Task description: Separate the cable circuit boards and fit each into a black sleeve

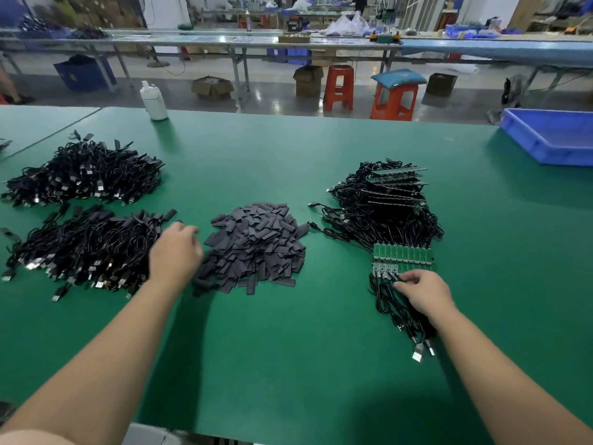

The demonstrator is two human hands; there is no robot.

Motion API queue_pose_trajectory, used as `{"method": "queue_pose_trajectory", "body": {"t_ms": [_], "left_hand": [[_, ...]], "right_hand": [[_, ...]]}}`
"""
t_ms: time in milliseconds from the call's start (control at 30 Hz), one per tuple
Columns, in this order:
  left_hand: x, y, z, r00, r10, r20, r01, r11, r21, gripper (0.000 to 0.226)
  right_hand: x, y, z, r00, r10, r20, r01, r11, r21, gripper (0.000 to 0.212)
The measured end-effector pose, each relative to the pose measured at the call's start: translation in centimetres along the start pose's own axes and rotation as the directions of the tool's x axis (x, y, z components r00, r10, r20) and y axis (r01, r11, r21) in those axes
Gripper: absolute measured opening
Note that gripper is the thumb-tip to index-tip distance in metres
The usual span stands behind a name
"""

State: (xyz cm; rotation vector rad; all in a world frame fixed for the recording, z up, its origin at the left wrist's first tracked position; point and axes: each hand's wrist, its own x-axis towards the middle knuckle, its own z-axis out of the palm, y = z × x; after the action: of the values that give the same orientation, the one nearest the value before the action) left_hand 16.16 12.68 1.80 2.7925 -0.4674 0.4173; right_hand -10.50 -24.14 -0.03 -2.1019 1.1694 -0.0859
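A heap of flat black sleeves (256,245) lies in the middle of the green table (288,348). My left hand (175,252) hovers at the heap's left edge, fingers loosely curled; whether it holds anything is hidden. To the right, a joined panel of green circuit boards (402,255) with black cables lies in front of a stack of more cabled panels (385,200). My right hand (423,292) rests on the cables just below the panel, fingertips pinching at its near edge.
Two heaps of black cables with sleeves fitted (83,175) (80,248) lie at the left. A white bottle (154,97) stands at the far edge and a blue tray (552,136) sits at the far right. USB plugs (417,351) trail towards me.
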Motion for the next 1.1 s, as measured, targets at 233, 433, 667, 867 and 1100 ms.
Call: {"method": "queue_pose_trajectory", "body": {"t_ms": [233, 433, 667, 867, 1100], "left_hand": [[-5.5, 13.8, 3.0, 0.876, 0.248, 0.414, 0.035, 0.823, -0.567, 0.023], [-8.5, 20.6, 4.9, 0.749, 0.214, 0.627, 0.469, 0.498, -0.730, 0.039], [-9.0, 22.5, 3.4, 0.831, 0.285, 0.479, 0.284, 0.524, -0.803, 0.017], [-9.7, 23.6, 1.8, 0.886, 0.338, 0.319, 0.039, 0.630, -0.775, 0.022], [-10.2, 24.1, 1.3, 0.927, 0.228, 0.297, 0.073, 0.669, -0.740, 0.013]], "right_hand": [[-0.8, -1.7, 0.9, 0.992, -0.104, 0.076, 0.077, 0.951, 0.300, 0.016], [-2.9, -3.2, 0.7, 0.954, -0.275, 0.118, 0.218, 0.909, 0.356, 0.015], [-3.8, -3.2, 0.4, 0.920, -0.388, -0.060, 0.393, 0.910, 0.134, 0.020], [-4.0, -4.7, -0.2, 0.898, -0.435, -0.066, 0.439, 0.880, 0.182, 0.008], [-4.6, -5.3, 0.4, 0.871, -0.469, -0.146, 0.480, 0.875, 0.056, 0.008]]}}
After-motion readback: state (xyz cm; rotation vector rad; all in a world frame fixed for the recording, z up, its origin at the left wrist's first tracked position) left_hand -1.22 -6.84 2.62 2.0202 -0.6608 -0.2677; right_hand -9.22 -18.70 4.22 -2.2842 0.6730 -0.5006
